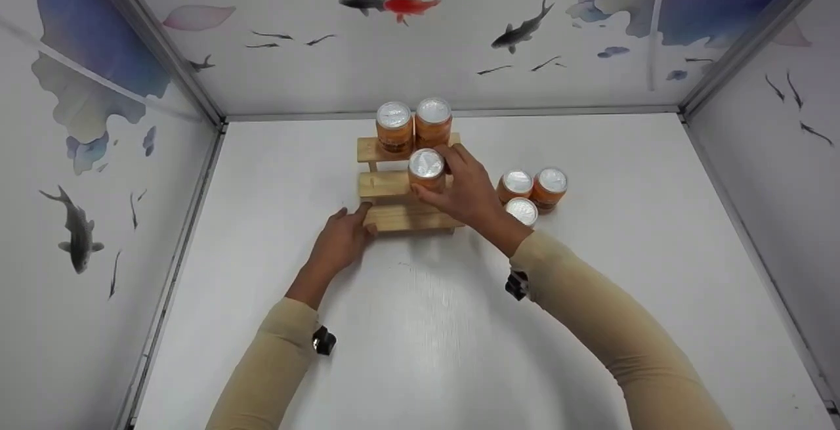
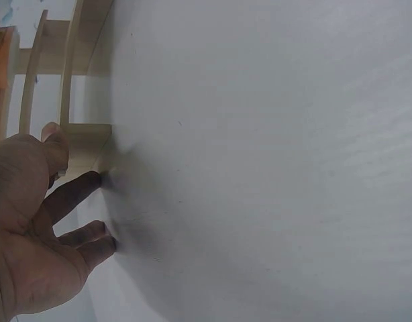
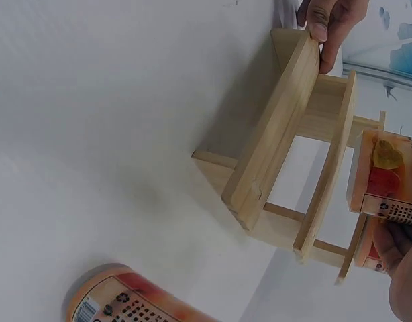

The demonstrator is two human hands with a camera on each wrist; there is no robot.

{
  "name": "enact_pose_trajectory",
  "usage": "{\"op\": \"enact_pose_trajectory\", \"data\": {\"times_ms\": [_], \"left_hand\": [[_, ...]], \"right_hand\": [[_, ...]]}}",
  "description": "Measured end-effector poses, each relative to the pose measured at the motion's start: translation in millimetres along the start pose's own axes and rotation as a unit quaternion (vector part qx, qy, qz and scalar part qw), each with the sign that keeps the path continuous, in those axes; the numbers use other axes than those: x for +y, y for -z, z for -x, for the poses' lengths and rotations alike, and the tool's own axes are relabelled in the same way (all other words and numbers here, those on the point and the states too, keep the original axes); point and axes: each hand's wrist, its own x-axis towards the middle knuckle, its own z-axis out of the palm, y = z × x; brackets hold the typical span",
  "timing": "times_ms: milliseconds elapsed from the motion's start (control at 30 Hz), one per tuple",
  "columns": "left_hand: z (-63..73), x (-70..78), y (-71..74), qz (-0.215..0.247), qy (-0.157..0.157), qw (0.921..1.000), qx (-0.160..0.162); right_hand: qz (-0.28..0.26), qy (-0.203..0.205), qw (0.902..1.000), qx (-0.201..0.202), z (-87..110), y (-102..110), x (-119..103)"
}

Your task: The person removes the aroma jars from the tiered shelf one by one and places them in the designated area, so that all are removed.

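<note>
A three-step wooden rack [image 1: 410,218] stands on the white table. My right hand [image 1: 469,187] grips an orange-labelled can [image 1: 426,166] with a silver lid, thumb on the near side and fingers behind. That can is over the middle step; in the right wrist view the held can [image 3: 387,176] appears beside the upper boards, and whether it touches the step cannot be told. My left hand [image 1: 341,239] holds the left end of the bottom step, its thumb [image 3: 319,30] on the board. Two similar cans, a left one [image 1: 394,127] and a right one [image 1: 433,121], stand on the top step.
Right of the rack, three more cans stand grouped on the table: one at the left [image 1: 516,184], one at the right [image 1: 550,188], one in front [image 1: 522,211], close to my right wrist. Painted panels [image 1: 453,56] wall the table at the back and both sides.
</note>
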Motion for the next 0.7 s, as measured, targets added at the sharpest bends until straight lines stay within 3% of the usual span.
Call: {"op": "enact_pose_trajectory", "data": {"times_ms": [333, 700], "left_hand": [[1.2, 1.4, 0.8, 0.025, 0.023, 0.9993, -0.015], [1.1, 2.0, 1.6, 0.013, 0.014, 0.9998, -0.008]], "right_hand": [[0.022, -0.009, 0.9997, 0.008, 10.2, 14, 8], [0.011, -0.01, 0.9999, 0.003, 18.7, 30, 14]]}}
